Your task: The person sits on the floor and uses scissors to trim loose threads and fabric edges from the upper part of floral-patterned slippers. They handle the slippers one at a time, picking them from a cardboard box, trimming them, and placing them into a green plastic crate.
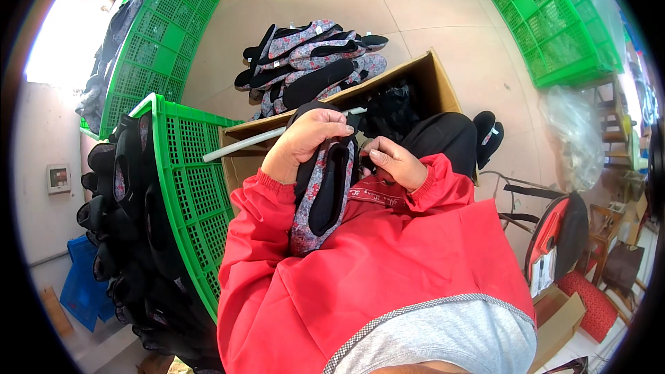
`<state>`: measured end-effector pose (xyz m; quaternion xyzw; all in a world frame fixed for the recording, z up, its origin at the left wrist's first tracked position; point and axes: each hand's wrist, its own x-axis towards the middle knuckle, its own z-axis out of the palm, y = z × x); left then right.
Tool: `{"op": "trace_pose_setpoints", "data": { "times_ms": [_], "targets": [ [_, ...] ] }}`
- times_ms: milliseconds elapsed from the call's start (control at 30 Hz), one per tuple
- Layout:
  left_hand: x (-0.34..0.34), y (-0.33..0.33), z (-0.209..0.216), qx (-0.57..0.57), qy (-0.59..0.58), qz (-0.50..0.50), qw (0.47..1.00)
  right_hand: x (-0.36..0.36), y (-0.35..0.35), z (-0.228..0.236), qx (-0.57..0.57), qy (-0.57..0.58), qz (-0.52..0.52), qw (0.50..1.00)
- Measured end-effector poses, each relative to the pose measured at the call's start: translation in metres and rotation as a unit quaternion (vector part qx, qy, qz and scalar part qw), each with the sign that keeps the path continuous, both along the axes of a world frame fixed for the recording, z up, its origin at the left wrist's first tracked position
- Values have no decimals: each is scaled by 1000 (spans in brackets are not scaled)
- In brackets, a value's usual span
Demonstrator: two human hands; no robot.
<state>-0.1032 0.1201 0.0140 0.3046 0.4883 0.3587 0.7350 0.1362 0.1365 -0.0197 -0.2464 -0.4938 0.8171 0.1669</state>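
My left hand (309, 140) is closed on the upper end of a slipper (302, 225) in grey floral fabric with red flecks and a black lining. The slipper hangs lengthwise over my lap, its opening facing up. Just to its right, my right hand (393, 163) has its fingers curled together. Whatever those fingers pinch is too small and dark to make out. A pale rod (242, 144) runs slantwise past my left hand, across the edge of an open cardboard box (443, 86). Black pieces (391, 112) fill part of the box.
Several floral and black slippers (318, 83) lie heaped on the floor beyond the box. On the left, a green crate (201, 201) stands beside many black slippers (128, 166). More green crates (156, 48) stand farther off. Right of me are a folding chair (554, 235) and clear plastic bags (575, 138).
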Motion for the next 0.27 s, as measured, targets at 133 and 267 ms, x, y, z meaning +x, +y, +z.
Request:
{"op": "trace_pose_setpoints", "data": {
  "times_ms": [133,267],
  "targets": [
    [0,2,-3,-9,9,-5,1000,-4,6,4,5,-9,33,999],
    [3,1,4,-14,19,-10,1000,-10,8,-3,23,-32,42,998]
  ]
}}
